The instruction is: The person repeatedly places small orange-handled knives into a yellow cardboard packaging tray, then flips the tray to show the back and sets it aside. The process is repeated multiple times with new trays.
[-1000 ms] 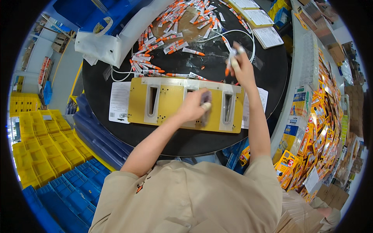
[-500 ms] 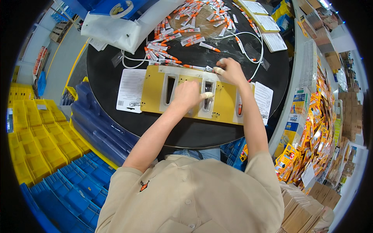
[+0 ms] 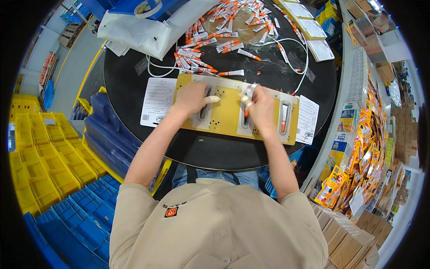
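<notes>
- Crates [image 3: 40, 157], yellow, stacked at far left, clear of the work.
- White card [image 3: 156, 101], printed, projects from under the left end of the yellow board [image 3: 228, 110], which lies on the black tabletop [image 3: 215, 157].
- Left hand [image 3: 191, 99] rests over the board's left slot [image 3: 204, 117], thumb wrapped and bent across it. Its grip is partly curled; whether it has hold of anything cannot be told. Judged useful for steadying the board, provided the fingers stay clear of the slot mouth.
- Loose tubes [image 3: 230, 45], white with orange caps, lie heaped behind the board, within reach.
- Middle slot [image 3: 245, 127], clear-lined, has the held tube [image 3: 246, 112] at it, cap toward the person.
- Right hand [image 3: 262, 105] has its grip pinched closed on that tube's white body. Recommended: align tube with slot, lower it cap end first, press lightly, release only once flat; a skewed tube could catch the lining.
- Right slot [image 3: 283, 135] contains a seated tube [image 3: 284, 117], lying lengthwise, cap nearest the person; a fair pattern to match.
- Second card [image 3: 309, 114] projects at the board's right end.
</notes>
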Tool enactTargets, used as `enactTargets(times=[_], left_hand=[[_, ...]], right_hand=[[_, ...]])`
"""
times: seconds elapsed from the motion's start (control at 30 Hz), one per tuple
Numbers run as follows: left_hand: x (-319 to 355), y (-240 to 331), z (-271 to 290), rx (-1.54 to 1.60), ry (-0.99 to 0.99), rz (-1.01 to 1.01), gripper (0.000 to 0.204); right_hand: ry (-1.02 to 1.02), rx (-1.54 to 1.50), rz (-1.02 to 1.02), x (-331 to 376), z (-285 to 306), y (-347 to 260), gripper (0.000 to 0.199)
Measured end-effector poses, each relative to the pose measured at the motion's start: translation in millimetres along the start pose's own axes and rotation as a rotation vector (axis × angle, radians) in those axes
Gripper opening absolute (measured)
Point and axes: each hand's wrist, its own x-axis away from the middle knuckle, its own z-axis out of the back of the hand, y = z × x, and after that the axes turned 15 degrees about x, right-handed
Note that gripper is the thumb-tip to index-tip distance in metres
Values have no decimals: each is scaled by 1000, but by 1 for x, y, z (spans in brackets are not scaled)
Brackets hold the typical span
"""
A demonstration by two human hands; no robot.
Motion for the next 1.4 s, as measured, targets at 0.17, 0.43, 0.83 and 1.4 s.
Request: enactTargets(times=[0.17, 0.43, 0.83, 1.4], left_hand=[[13, -8, 19, -61, 21, 122, 62], [-46, 24, 10, -16, 319, -163, 25], [-74, 57, 7, 15, 146, -147, 22], [58, -24, 3, 230, 291, 13, 61]], right_hand=[[41, 194, 69, 42, -16, 2, 45], [48, 225, 115, 43, -11, 23, 50], [187, -134, -777, 60, 61, 248, 46], [659, 276, -696, 72, 104, 148, 34]])
